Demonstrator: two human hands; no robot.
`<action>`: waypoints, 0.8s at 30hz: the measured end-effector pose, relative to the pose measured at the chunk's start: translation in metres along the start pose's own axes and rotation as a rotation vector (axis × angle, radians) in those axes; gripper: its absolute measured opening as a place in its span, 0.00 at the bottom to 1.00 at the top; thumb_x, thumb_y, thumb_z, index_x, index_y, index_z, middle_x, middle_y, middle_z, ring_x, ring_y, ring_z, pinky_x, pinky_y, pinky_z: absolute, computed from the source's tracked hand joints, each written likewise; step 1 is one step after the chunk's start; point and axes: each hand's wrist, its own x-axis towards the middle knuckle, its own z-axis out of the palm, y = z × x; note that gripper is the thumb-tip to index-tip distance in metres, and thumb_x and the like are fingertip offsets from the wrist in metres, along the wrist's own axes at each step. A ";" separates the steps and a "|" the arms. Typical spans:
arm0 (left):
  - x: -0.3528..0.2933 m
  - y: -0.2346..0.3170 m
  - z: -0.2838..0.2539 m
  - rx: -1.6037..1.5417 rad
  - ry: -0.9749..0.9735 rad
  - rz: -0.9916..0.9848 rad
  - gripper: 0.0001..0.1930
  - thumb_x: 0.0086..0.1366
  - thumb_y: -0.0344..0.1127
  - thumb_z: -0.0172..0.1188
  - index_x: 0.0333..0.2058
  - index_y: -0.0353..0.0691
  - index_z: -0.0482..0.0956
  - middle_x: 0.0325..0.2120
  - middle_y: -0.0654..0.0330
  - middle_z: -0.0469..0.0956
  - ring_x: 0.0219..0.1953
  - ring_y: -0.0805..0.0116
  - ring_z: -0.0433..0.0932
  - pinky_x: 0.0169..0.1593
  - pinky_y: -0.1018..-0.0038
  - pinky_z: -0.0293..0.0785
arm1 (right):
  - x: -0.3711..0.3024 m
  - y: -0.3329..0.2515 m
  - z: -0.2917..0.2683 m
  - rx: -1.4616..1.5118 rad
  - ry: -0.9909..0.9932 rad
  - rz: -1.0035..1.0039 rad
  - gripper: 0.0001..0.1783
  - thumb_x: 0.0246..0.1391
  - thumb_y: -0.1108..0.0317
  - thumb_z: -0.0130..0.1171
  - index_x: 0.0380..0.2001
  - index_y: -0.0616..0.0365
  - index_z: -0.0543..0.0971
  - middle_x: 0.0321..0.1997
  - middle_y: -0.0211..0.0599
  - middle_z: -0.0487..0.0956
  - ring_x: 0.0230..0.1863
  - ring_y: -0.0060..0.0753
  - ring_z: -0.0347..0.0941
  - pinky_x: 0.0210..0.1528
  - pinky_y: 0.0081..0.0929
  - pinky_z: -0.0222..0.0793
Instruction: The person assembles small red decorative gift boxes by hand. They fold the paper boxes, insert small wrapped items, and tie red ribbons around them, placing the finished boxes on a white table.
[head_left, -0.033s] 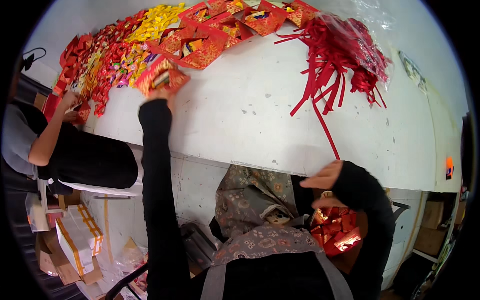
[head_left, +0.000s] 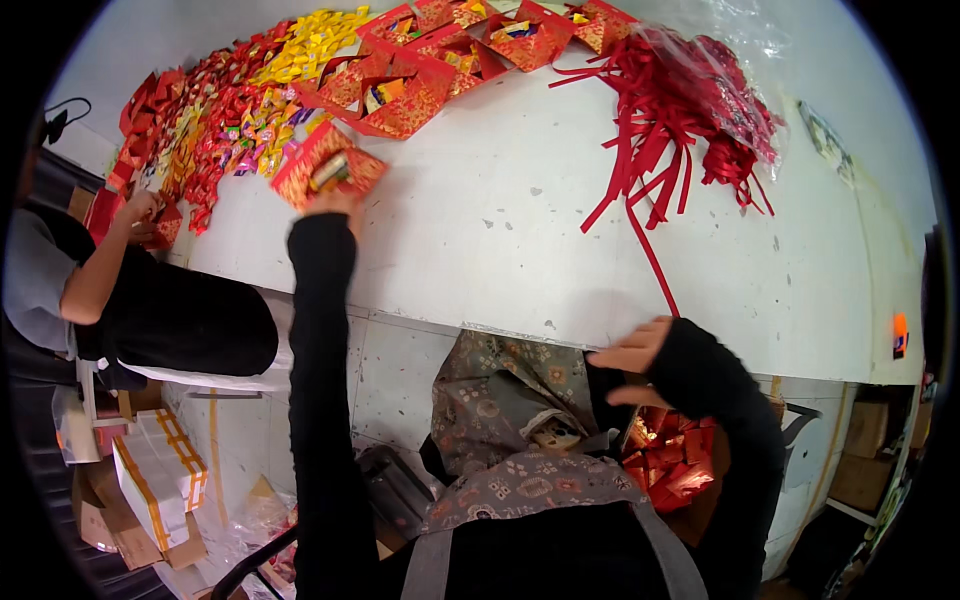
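Observation:
In my left hand (head_left: 337,202) is an open red-and-gold paper candy box (head_left: 300,172) with wrapped sweets inside. It is over the table's left part, by the candy pile (head_left: 262,133), and my fingers are partly hidden under its near side. My right hand (head_left: 638,358) hovers at the table's front edge, fingers stretched and thumb apart, holding nothing. A long strand of dark red ribbon (head_left: 650,255) ends just beyond that wrist. Below the hand, a carton of shiny red folded pieces (head_left: 672,465) stands beside my lap.
Several filled red boxes (head_left: 405,112) line the table's far side. A bundle of red ribbons (head_left: 655,120) spills from a clear plastic bag (head_left: 735,75). At the left, another person (head_left: 95,280) handles a red box. White cartons (head_left: 160,475) stand on the floor.
My left hand has shifted slightly right and nearer with the candy box, which is turned so its inside shows more. My right hand has moved a little left.

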 end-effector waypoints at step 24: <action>-0.017 0.178 -0.101 -0.603 -0.252 -0.159 0.23 0.52 0.32 0.61 0.49 0.38 0.71 0.33 0.52 0.77 0.35 0.56 0.74 0.40 0.67 0.71 | 0.056 0.066 0.030 0.227 0.782 0.000 0.13 0.43 0.77 0.57 0.36 0.56 0.74 0.29 0.41 0.76 0.31 0.36 0.74 0.34 0.24 0.69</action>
